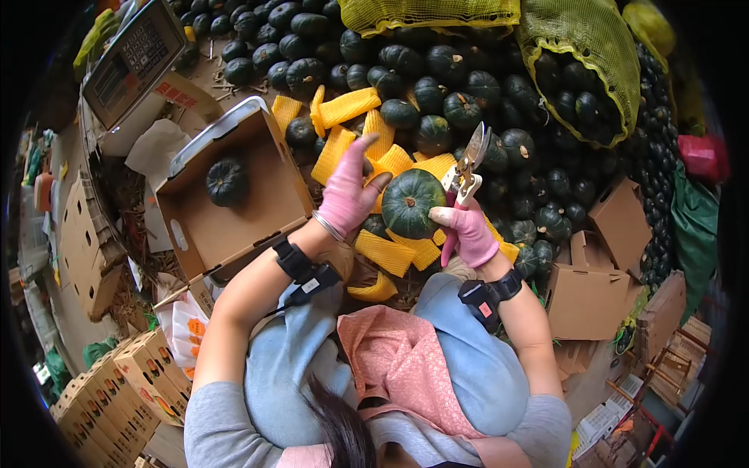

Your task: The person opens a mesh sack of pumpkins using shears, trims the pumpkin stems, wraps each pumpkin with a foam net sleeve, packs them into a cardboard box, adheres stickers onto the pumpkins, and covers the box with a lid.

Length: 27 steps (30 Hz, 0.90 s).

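A dark green pumpkin [412,203] with a pale stem scar is in front of me, above my lap. My right hand [471,234], in a pink fingerless-looking glove, is closed around pruning shears [468,162] whose blades point away from me. Its thumb presses against the pumpkin's right side. To the left of the pumpkin is my left hand [348,195], in a similar glove, with thumb and fingers apart and nothing in its grasp. Yellow foam net sleeves [385,254] lie around and beneath the pumpkin.
On the left, an open cardboard box [257,204] holds one pumpkin [227,182]. Beyond it stands a scale display [133,62]. Many pumpkins [460,111] are heaped ahead, with yellow mesh sacks [577,39]. Cardboard cartons [585,300] stand right; stacked boxes [117,390] are at lower left.
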### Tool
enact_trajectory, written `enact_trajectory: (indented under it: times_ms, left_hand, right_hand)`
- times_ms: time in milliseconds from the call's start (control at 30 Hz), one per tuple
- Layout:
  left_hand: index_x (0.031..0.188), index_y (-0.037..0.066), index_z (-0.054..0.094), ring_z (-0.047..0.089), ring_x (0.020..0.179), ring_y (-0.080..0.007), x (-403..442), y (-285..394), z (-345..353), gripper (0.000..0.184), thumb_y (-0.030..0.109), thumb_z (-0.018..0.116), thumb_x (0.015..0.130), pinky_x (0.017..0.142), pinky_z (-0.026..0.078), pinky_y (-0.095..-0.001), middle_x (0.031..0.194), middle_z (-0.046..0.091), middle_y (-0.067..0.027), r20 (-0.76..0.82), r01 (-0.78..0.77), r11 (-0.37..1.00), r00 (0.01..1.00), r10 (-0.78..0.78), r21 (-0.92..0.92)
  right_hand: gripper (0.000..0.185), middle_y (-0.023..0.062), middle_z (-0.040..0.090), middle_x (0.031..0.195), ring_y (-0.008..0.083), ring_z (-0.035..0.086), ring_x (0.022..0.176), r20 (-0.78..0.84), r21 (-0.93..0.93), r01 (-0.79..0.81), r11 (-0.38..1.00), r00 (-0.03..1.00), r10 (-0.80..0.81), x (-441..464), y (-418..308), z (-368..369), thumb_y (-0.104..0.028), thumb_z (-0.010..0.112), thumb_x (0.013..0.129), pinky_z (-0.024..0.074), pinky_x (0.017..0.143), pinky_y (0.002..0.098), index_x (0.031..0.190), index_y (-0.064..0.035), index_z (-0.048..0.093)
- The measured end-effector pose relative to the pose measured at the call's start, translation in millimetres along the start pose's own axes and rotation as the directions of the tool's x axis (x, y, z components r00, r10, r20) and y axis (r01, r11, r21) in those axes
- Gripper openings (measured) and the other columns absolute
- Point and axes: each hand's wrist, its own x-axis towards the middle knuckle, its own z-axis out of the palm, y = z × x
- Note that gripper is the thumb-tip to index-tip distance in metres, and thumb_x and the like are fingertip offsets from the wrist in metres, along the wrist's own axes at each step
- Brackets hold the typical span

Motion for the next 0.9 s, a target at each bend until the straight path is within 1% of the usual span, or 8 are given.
enact_trajectory:
  times_ms: [67, 200, 400, 633, 767, 833, 867, 900]
  left_hand:
    - [0.138, 0.009, 0.039, 0.048, 0.111, -0.0274, 7, -12, -4, 0.068, 0.017, 0.071, 0.078, 0.095, 0.041, -0.0348, 0.121, 0.046, -0.0144, -0.074, -0.232, 0.970, 0.969, 0.237, 0.070]
    - [0.113, 0.028, 0.067, 0.034, 0.125, -0.0396, 2, 27, -27, 0.046, 0.052, 0.069, 0.075, 0.107, 0.021, -0.0528, 0.139, 0.038, -0.0162, 0.296, -0.554, 0.762, 0.830, 0.473, 0.335]
    - [0.082, 0.024, 0.067, 0.046, 0.116, -0.0297, 7, 28, -11, 0.015, 0.024, 0.075, 0.069, 0.103, 0.024, -0.0572, 0.113, 0.056, 0.0000, 0.288, -0.671, 0.716, 0.736, 0.613, 0.191]
    - [0.091, 0.009, 0.055, 0.051, 0.098, -0.0283, 5, 20, 2, 0.024, 0.008, 0.070, 0.071, 0.099, 0.033, -0.0490, 0.098, 0.053, -0.0076, 0.320, -0.718, 0.658, 0.693, 0.646, 0.227]
    - [0.130, 0.005, 0.042, 0.051, 0.100, -0.0307, 16, 8, -15, 0.061, 0.005, 0.069, 0.075, 0.091, 0.041, -0.0433, 0.117, 0.049, -0.0161, -0.048, -0.318, 0.710, 0.895, 0.443, 0.628]
    - [0.139, 0.008, 0.030, 0.048, 0.111, -0.0275, 11, 19, -10, 0.075, 0.010, 0.072, 0.077, 0.095, 0.041, -0.0422, 0.125, 0.046, -0.0158, -0.033, -0.138, 0.987, 0.990, 0.136, -0.083]
    - [0.144, 0.010, 0.024, 0.047, 0.117, -0.0259, 8, 26, -9, 0.083, 0.013, 0.073, 0.078, 0.097, 0.042, -0.0416, 0.130, 0.044, -0.0156, 0.061, 0.026, 0.899, 0.998, 0.001, -0.438]
    - [0.146, 0.016, 0.018, 0.045, 0.120, -0.0229, 6, 39, -16, 0.084, 0.020, 0.073, 0.081, 0.095, 0.045, -0.0361, 0.132, 0.043, -0.0137, 0.357, 0.426, 0.630, 0.902, -0.242, -0.649]
  right_hand:
    - [0.032, 0.0030, 0.063, 0.083, 0.0095, 0.059, 0.060, -0.026, -0.009, 0.056, 0.998, 0.998, -0.056, 1, 6, -8, -0.014, 0.067, 0.077, 0.0461, 0.033, 0.0222, 0.105, -0.0028, 0.059]
    - [0.031, 0.0028, 0.062, 0.082, 0.0094, 0.058, 0.059, -0.013, -0.004, 0.002, 1.000, 1.000, -0.002, -5, -1, -13, -0.013, 0.067, 0.077, 0.0459, 0.035, 0.0210, 0.105, -0.0039, 0.058]
    - [0.026, 0.0038, 0.061, 0.077, 0.0105, 0.058, 0.054, -0.005, -0.024, -0.007, 1.000, 1.000, 0.007, -2, 17, -20, -0.016, 0.067, 0.079, 0.0459, 0.036, 0.0204, 0.100, -0.0028, 0.058]
    - [0.024, 0.0055, 0.062, 0.075, 0.0114, 0.057, 0.047, -0.045, 0.033, -0.012, 0.999, 0.999, 0.013, 6, 36, -30, -0.015, 0.065, 0.080, 0.0446, 0.030, 0.0225, 0.098, -0.0001, 0.060]
    - [0.027, 0.0046, 0.063, 0.076, 0.0121, 0.058, 0.047, -0.097, -0.065, 0.182, 0.981, 0.977, -0.188, 3, 3, -9, -0.014, 0.070, 0.075, 0.0431, 0.032, 0.0207, 0.094, 0.0027, 0.061]
    - [0.048, 0.0098, 0.062, 0.089, 0.0195, 0.064, 0.069, -0.168, -0.317, 0.167, 0.934, 0.959, -0.229, 9, 1, -11, -0.017, 0.075, 0.070, 0.0518, 0.055, 0.0281, 0.107, 0.0025, 0.052]
    - [0.053, 0.0112, 0.062, 0.093, 0.0214, 0.064, 0.076, -0.218, -0.494, 0.222, 0.841, 0.904, -0.367, 18, 6, -1, -0.018, 0.076, 0.069, 0.0524, 0.062, 0.0306, 0.111, 0.0017, 0.048]
    - [0.059, 0.0127, 0.061, 0.097, 0.0233, 0.064, 0.083, -0.237, -0.657, 0.245, 0.713, 0.830, -0.504, 23, 8, 8, -0.018, 0.077, 0.069, 0.0531, 0.070, 0.0331, 0.114, 0.0009, 0.045]
